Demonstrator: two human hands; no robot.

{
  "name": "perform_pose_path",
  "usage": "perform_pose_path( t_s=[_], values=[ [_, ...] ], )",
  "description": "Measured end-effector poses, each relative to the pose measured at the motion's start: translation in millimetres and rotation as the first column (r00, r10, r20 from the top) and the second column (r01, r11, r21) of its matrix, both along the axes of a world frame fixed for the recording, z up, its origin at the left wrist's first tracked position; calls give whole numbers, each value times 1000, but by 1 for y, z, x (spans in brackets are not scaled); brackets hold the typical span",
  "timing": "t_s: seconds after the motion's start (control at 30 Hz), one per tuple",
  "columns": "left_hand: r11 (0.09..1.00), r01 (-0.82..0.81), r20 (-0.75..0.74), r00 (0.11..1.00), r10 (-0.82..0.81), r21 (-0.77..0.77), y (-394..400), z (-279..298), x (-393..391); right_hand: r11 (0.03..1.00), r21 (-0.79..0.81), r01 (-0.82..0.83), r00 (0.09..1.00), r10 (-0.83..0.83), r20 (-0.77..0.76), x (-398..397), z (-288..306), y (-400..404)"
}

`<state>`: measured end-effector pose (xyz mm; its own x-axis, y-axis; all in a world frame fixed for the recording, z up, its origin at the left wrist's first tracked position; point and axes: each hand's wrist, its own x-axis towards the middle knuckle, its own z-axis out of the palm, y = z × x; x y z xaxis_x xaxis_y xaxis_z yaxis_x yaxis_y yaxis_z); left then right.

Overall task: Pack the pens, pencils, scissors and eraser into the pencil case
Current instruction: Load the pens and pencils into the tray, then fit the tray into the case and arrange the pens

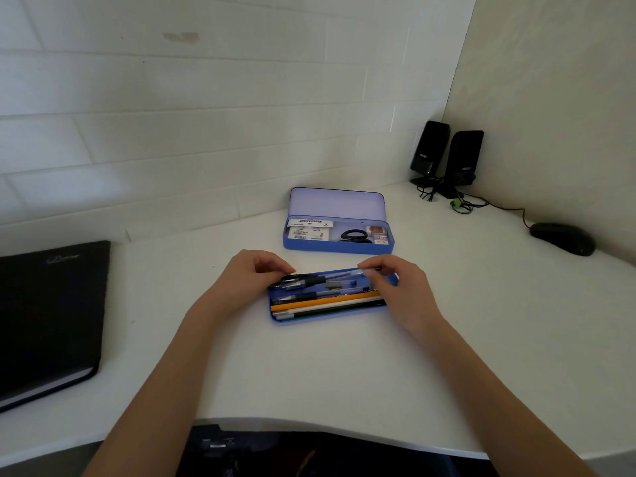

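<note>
Reaching over the blue tray [332, 320] on the white counter [309, 373], both hands work at its far edge — the left hand [246, 275] has fingers curled down on the black pens [303, 280], the right hand [395, 280] pinches the tip of 1 pen [344, 274]. An orange pencil [327, 301] and a dark pencil [330, 310] lie lengthwise in the tray. Just behind sits the pencil case [339, 247], lid up — black scissors [352, 235] and an eraser [377, 230] inside. 2 speakers [447, 156] and a mouse [562, 237] stand far right.
</note>
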<state>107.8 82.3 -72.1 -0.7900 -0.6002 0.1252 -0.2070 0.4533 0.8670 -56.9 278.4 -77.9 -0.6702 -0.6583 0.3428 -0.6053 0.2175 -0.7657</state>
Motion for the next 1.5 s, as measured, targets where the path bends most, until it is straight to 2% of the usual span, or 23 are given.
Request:
perform_pose_path(
  t_s=[0.27,0.47,0.63,0.73,0.8,0.87,0.9,0.97,1.03,1.1,1.17,1.33,1.4,1.5],
  values=[
    [995,-23,28,999,26,-101,3,2,0,998,-18,57,998,-57,3,-10,0,6],
    [995,-11,51,999,16,-96,6,2,0,999,20,36,999,-37,3,-12,-2,4],
    [991,-48,-1,999,49,-125,3,1,-1,999,45,-21,1000,21,-3,-11,-4,3],
    [988,-71,-17,997,69,-135,1,-1,-2,992,115,-50,995,59,-76,-11,-10,0],
    [980,-122,-45,992,116,-154,-1,-2,-2,993,108,-38,998,43,-41,-12,-8,3],
    [965,-195,-85,980,182,-174,-4,-3,-2,987,122,-100,995,97,26,-14,-4,8],
    [958,-226,-100,972,211,-178,-6,-3,-2,972,164,-168,986,166,26,-14,-2,9],
    [947,-268,-122,961,249,-176,-9,-4,-5,894,350,-278,949,313,-45,-15,3,7],
    [940,-287,-129,955,267,-182,-11,-5,-11,794,526,-305,907,410,-95,-15,9,-1],
    [941,-278,-121,959,258,-196,-15,-6,-17,733,609,-303,887,451,-100,-15,16,-9],
    [951,-219,-71,975,209,-220,-20,-5,-25,711,638,-295,878,465,-112,-17,18,-14],
    [945,-52,45,997,70,-323,-29,-4,-53,792,564,-233,891,406,-202,-24,18,-10],
    [941,-39,34,998,53,-335,-31,-6,-61,838,510,-193,900,358,-248,-33,21,-2],
    [935,-78,-37,997,69,-345,-34,-11,-66,910,368,-188,938,278,-207,-52,30,11]
  ],
)
